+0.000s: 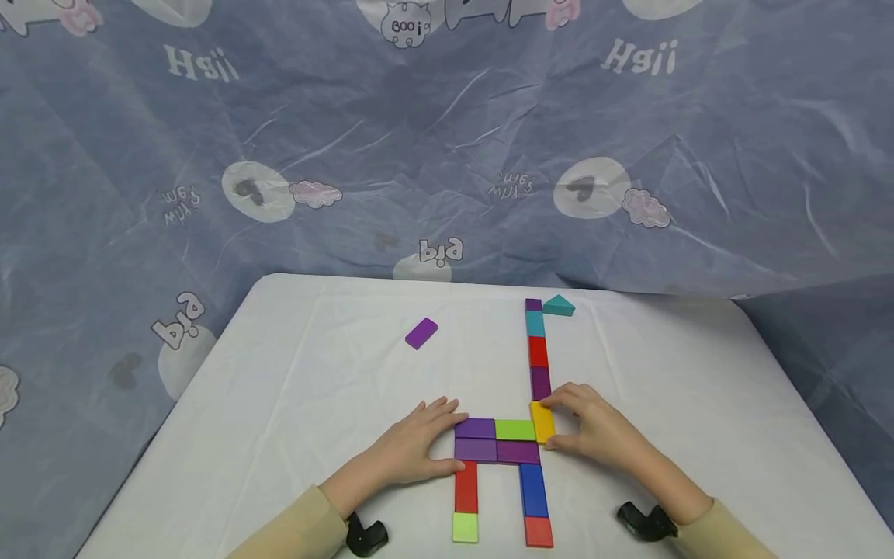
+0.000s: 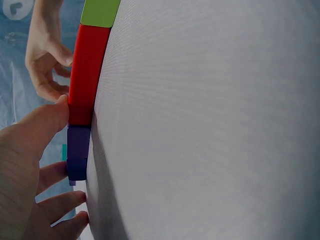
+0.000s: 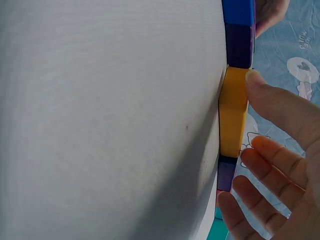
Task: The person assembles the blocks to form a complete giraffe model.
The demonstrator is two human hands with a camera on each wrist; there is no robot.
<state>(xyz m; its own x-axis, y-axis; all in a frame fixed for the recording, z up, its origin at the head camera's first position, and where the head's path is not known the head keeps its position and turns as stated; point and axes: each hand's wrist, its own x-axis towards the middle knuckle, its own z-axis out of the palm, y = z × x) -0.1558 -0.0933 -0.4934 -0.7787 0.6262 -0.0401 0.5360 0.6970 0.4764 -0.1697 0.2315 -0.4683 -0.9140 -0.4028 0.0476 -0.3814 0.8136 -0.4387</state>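
Note:
A flat figure of coloured blocks lies on the white table. My left hand [image 1: 412, 446] is at its left side, fingers spread and fairly straight. The left index fingertip touches the upper purple block [image 1: 476, 428], and the thumb rests by the top of a red block [image 1: 466, 487]. The lower purple block [image 1: 476, 449] lies between them. With thumb and index finger at its two ends, my right hand [image 1: 608, 427] pinches a yellow block [image 1: 542, 423]; the right wrist view shows the thumb on the yellow block [image 3: 233, 112]. A green block [image 1: 514, 429] adjoins it on the left.
Above the yellow block runs a column of purple, red [image 1: 538, 352] and teal blocks, with a teal triangle [image 1: 559, 306] beside its top. A loose purple block [image 1: 422, 333] lies further left. Blue [image 1: 534, 491] and red blocks extend toward me. A patterned cloth [image 1: 419, 155] hangs behind.

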